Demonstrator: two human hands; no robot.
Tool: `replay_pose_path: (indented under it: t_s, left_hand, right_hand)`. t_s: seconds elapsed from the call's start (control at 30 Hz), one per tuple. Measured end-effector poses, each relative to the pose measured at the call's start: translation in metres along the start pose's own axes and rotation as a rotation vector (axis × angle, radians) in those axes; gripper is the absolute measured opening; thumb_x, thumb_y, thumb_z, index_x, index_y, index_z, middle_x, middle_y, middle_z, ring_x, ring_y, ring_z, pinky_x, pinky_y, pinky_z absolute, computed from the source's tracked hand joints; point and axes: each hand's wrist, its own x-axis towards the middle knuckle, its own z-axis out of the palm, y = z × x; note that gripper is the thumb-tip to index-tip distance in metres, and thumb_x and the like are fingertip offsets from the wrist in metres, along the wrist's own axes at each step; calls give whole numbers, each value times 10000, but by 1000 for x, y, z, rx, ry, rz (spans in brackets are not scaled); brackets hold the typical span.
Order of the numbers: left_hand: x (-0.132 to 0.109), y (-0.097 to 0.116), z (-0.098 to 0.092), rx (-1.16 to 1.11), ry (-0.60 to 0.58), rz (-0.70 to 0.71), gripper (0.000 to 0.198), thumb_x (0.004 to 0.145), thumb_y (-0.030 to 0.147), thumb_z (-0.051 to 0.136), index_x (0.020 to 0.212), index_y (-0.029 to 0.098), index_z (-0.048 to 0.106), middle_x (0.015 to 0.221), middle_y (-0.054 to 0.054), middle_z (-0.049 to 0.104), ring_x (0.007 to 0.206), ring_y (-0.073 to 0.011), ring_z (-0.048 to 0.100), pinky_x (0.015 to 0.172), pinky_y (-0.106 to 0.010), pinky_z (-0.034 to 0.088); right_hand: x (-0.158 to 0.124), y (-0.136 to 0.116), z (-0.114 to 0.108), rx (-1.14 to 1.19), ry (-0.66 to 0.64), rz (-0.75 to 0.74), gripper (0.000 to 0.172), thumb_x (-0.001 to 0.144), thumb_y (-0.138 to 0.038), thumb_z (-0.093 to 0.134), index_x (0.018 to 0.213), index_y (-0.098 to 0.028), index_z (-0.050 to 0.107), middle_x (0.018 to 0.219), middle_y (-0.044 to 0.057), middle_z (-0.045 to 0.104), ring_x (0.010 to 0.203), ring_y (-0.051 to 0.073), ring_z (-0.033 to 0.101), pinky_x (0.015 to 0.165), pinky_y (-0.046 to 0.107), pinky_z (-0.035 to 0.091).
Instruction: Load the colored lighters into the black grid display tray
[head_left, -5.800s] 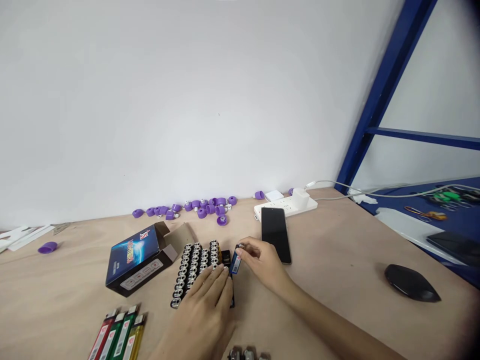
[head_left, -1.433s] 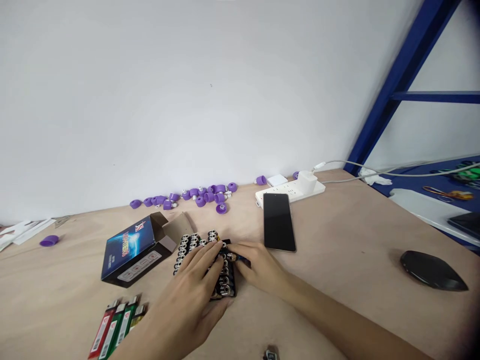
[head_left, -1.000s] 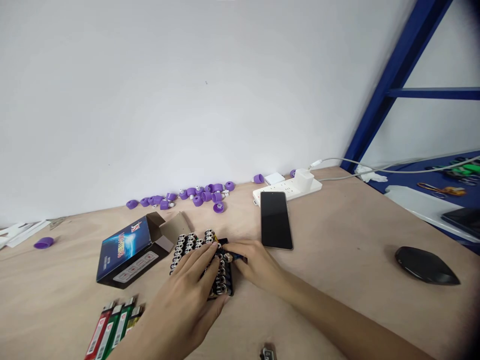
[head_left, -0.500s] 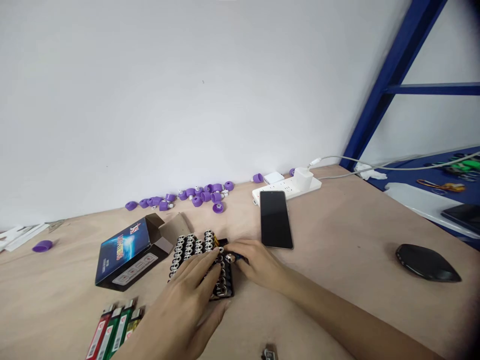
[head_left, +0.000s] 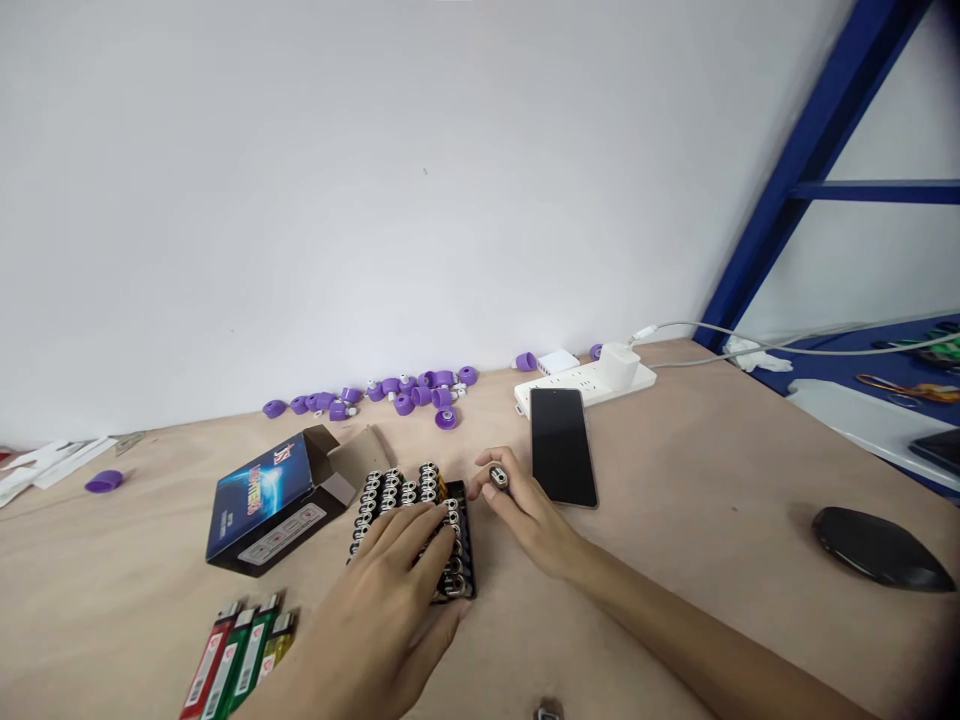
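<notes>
A black tray (head_left: 471,560) of upright lighters (head_left: 390,490) stands in front of me, their metal tops in rows. Across its near part lies my left hand (head_left: 397,580), fingers stretched over the lighter tops and thumb by the near right corner. To the right of the tray, my right hand (head_left: 529,515) pinches a single lighter (head_left: 498,477), its metal end facing me and its body mostly hidden by the fingers. Left of my left forearm, several loose lighters (head_left: 244,650) in red, green and yellow lie side by side.
A blue-black box (head_left: 262,495) lies open left of the tray. Purple caps (head_left: 442,395) are scattered along the wall. Behind my right hand are a phone (head_left: 562,445) and a white power strip (head_left: 585,383). A black mouse (head_left: 881,548) sits far right. A small metal piece (head_left: 547,710) lies near the bottom edge.
My right hand has lifted a lighter up and away from the tray's right side, turning its metal end toward me. My left hand stays over the tray. The view has shifted slightly.
</notes>
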Motion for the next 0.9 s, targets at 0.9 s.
replay_pose_path:
  t_s: [0.9]
  left_hand:
    - [6,2,-7,157,34,76,443,824,195,589,1248,84,525,1218,-191,690,1075,-349,681,844,-504,622]
  right_hand:
    - [15,2,14,-91,128,-57,185,967,-280,490,812,-198,548,805,25,603,756,187,555,702,300,405]
